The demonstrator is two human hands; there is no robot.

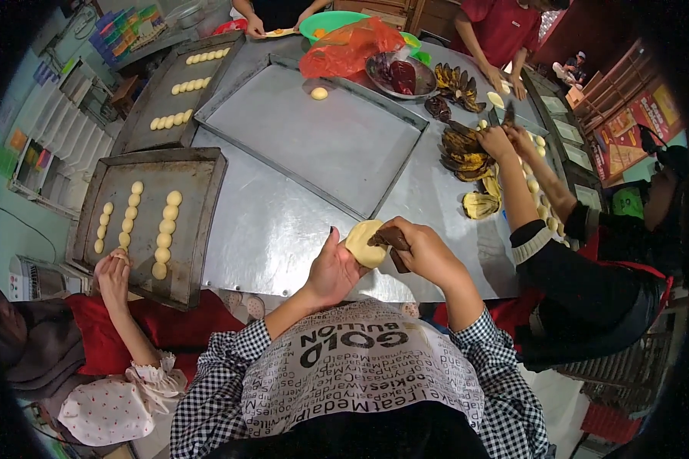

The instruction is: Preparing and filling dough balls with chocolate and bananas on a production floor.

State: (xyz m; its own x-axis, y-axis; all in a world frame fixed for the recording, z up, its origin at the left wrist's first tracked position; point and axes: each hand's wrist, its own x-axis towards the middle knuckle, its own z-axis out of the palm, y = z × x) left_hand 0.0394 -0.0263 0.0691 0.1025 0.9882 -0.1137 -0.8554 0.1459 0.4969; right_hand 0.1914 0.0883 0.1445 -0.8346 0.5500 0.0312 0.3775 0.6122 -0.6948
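My left hand (331,269) supports a flattened round of pale dough (362,245) on its fingers, in front of my apron. Above the dough, my right hand (430,258) is closed around a dark brown flat tool (399,246), perhaps a spatula. Its tip meets the dough, where a brown paste-like smear (378,238) shows. The exact kind of tool is partly hidden by my fingers. Beyond my hands lies a large metal tray (314,145) with one dough ball (319,93) near its far side.
Trays of dough balls (166,226) stand at left, where a person's hand (113,275) reaches in. At right are ripe bananas (467,149) and a co-worker's hands (505,141). A metal bowl (429,83), orange plastic bag (351,47) and green basin (331,21) sit at the back, near other people.
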